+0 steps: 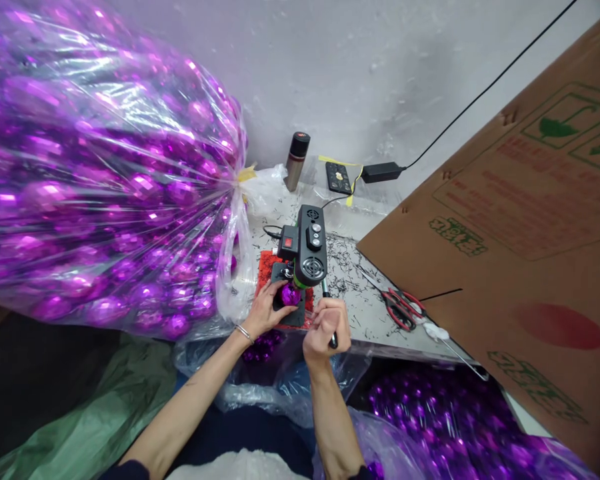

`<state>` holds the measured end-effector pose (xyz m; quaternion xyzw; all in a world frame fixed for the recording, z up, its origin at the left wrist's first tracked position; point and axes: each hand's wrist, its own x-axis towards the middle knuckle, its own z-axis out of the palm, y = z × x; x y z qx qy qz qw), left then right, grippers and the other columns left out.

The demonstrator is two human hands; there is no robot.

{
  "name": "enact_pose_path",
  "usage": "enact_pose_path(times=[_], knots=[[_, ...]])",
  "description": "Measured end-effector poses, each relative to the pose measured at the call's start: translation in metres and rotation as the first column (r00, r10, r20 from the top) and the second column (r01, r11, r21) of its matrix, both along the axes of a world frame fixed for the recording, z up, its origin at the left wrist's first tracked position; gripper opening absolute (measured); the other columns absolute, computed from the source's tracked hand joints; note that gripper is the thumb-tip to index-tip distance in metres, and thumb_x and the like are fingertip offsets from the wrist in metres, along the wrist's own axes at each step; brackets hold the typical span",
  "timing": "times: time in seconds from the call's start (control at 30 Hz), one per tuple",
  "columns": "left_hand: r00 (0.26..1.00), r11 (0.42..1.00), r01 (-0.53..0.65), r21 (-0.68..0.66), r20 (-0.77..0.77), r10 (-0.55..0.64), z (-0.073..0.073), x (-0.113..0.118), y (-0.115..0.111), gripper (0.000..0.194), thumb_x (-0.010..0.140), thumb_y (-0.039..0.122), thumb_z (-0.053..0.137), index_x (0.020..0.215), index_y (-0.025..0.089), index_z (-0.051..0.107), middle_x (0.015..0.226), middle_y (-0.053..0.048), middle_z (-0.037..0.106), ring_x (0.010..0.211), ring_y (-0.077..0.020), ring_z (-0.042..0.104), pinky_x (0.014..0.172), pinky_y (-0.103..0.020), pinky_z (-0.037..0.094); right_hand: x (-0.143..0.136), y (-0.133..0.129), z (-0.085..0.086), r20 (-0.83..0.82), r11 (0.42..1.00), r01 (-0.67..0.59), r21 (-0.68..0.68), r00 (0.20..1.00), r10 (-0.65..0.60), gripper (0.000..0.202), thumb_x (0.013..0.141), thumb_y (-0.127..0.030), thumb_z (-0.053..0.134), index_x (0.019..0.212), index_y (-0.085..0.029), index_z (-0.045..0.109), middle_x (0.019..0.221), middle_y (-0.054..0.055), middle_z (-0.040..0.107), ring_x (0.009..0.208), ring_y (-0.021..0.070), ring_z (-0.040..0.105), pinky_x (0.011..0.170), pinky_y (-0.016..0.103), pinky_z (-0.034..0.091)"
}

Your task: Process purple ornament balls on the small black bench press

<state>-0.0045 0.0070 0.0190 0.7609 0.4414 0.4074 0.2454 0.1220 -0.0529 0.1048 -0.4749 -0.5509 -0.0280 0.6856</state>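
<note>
Right hand (pixel 327 327) over lever (pixel 326 293), grip end hidden.

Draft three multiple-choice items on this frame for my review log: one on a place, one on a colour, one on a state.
1. Where do the scissors lie?
A. Right of the small drill press
B. Inside the big bag
C. On the cardboard box

2. What colour is the ball under the press?
A. Green
B. Purple
C. Silver

3. What is the right hand doing?
A. Resting open
B. Gripping the press lever
C. Holding scissors

Key: 1 A, red handles on the table beside the press; 2 B, shiny purple, steadied by the left hand; 3 B, fist closed round the lever.
</note>
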Motion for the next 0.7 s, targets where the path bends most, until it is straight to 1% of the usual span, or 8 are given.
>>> enact_pose_path(times=[0.07, 0.17, 0.3, 0.37, 0.53, 0.7], knots=[[1.000, 1.000, -0.001, -0.001, -0.001, 0.001, 0.000, 0.000, 0.000, 0.062, 0.084, 0.039, 0.082, 0.137, 0.024, 0.055, 0.130, -0.010, 0.074, 0.122, -0.0312, 0.072, 0.111, -0.054, 0.055, 0.001, 0.001, -0.002, 0.041, 0.999, -0.015, 0.035, 0.999, 0.014, 0.031, 0.103, -0.018, 0.039, 0.073, -0.024, 0.046, 0.071, -0.002, 0.052, 0.063, 0.0130, 0.054, 0.060, 0.030, 0.043], [1.000, 1.000, 0.003, 0.001, 0.002, -0.003, 0.000, 0.000, -0.001, 0.060, 0.085, 0.037, 0.081, 0.137, 0.024, 0.054, 0.130, -0.011, 0.074, 0.123, -0.0310, 0.071, 0.113, -0.054, 0.053, 0.005, 0.006, -0.015, 0.148, 0.992, -0.045, 0.122, 0.989, 0.026, 0.034, 0.105, -0.021, 0.037, 0.073, -0.023, 0.047, 0.071, -0.002, 0.054, 0.063, 0.0121, 0.054, 0.064, 0.030, 0.047], [1.000, 1.000, 0.002, 0.003, 0.001, -0.002, 0.001, 0.000, -0.001, 0.059, 0.086, 0.035, 0.080, 0.138, 0.025, 0.054, 0.130, -0.010, 0.074, 0.122, -0.0304, 0.072, 0.115, -0.054, 0.052, 0.008, 0.010, -0.031, 0.188, 0.986, -0.013, 0.169, 0.982, -0.019, 0.035, 0.107, -0.025, 0.034, 0.075, -0.023, 0.047, 0.073, -0.003, 0.056, 0.062, 0.0122, 0.055, 0.071, 0.034, 0.052], [1.000, 1.000, 0.004, 0.004, 0.003, -0.004, 0.001, 0.000, -0.001, 0.060, 0.085, 0.035, 0.080, 0.138, 0.025, 0.054, 0.130, -0.010, 0.074, 0.121, -0.0303, 0.072, 0.114, -0.053, 0.053, 0.007, 0.010, -0.033, 0.186, 0.987, 0.002, 0.163, 0.982, -0.033, 0.035, 0.108, -0.026, 0.032, 0.076, -0.024, 0.047, 0.074, -0.003, 0.056, 0.062, 0.0123, 0.056, 0.073, 0.035, 0.053], [1.000, 1.000, 0.011, 0.009, 0.007, -0.011, 0.002, 0.000, -0.001, 0.060, 0.086, 0.036, 0.080, 0.139, 0.024, 0.054, 0.131, -0.010, 0.073, 0.122, -0.0303, 0.072, 0.113, -0.053, 0.053, 0.005, 0.009, -0.032, 0.165, 0.989, 0.006, 0.149, 0.986, -0.031, 0.036, 0.108, -0.026, 0.032, 0.076, -0.024, 0.047, 0.075, -0.003, 0.057, 0.064, 0.0116, 0.059, 0.077, 0.036, 0.056], [1.000, 1.000, 0.001, -0.007, -0.001, -0.001, 0.001, 0.001, -0.001, 0.062, 0.084, 0.038, 0.082, 0.139, 0.025, 0.055, 0.131, -0.010, 0.073, 0.124, -0.0312, 0.071, 0.114, -0.054, 0.053, 0.005, 0.010, -0.035, 0.150, 0.986, -0.014, 0.165, 0.989, -0.011, 0.036, 0.107, -0.025, 0.033, 0.074, -0.023, 0.047, 0.075, -0.002, 0.056, 0.064, 0.0119, 0.060, 0.074, 0.036, 0.056]])
